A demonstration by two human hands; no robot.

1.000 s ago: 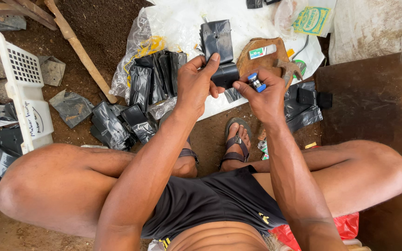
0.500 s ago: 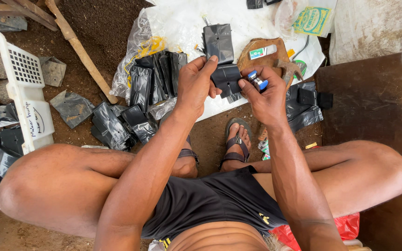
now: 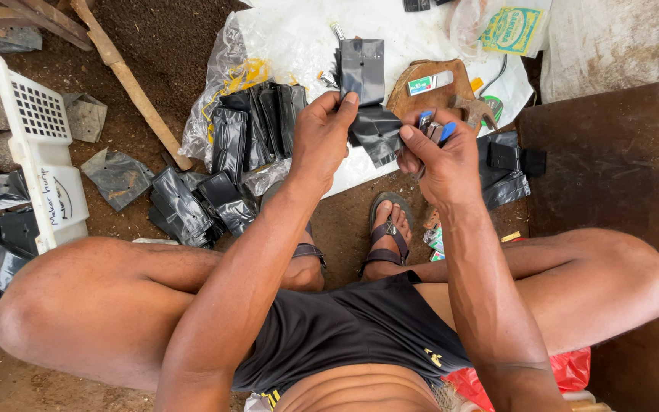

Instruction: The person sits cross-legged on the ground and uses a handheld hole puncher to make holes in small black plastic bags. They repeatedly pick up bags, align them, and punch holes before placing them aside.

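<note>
The left hand (image 3: 322, 137) pinches the crumpled black plastic bag (image 3: 375, 130) at its left edge; the right hand (image 3: 440, 152) grips the bag's right side together with a small blue-tipped metal tool (image 3: 435, 128). At twelve o'clock lies a white plastic sheet (image 3: 291, 30); at nine o'clock, a pile of flat black bags (image 3: 253, 130); farther at nine, a white perforated basket (image 3: 40, 145).

A white plastic basket (image 3: 40, 145) stands at the left edge of the dirt ground, soil-filled bags inside. A wooden stick (image 3: 131, 84) lies slanted beside it. Folded black bags (image 3: 257, 130) pile on the white plastic sheet (image 3: 299, 38), whose far right corner bears a printed packet (image 3: 509, 29).
</note>
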